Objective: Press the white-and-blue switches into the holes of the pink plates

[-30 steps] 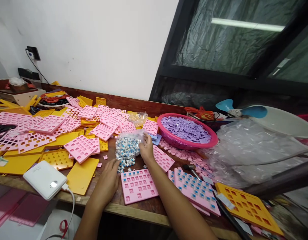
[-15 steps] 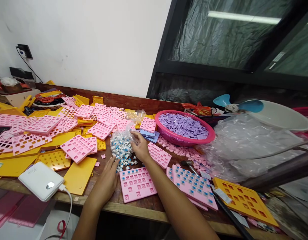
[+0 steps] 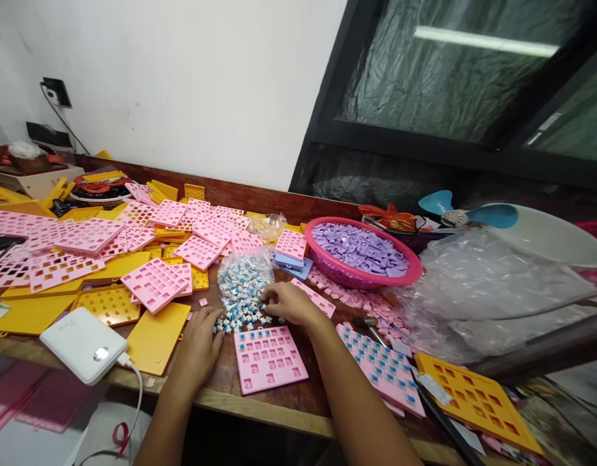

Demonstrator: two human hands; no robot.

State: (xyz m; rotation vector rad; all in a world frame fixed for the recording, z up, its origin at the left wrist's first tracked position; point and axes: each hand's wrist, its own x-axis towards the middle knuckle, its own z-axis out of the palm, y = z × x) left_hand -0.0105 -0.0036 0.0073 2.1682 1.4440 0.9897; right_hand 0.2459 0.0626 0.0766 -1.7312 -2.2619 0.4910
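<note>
Right now switch pile (image 3: 242, 294) sits btwn both hands (image 3: 200, 336) (image 3: 288, 303).

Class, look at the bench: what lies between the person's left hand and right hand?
In the head view, between the left hand and the right hand lie loose blue-and-white switches spilled from the clear bag, just above the pink plate.
</note>
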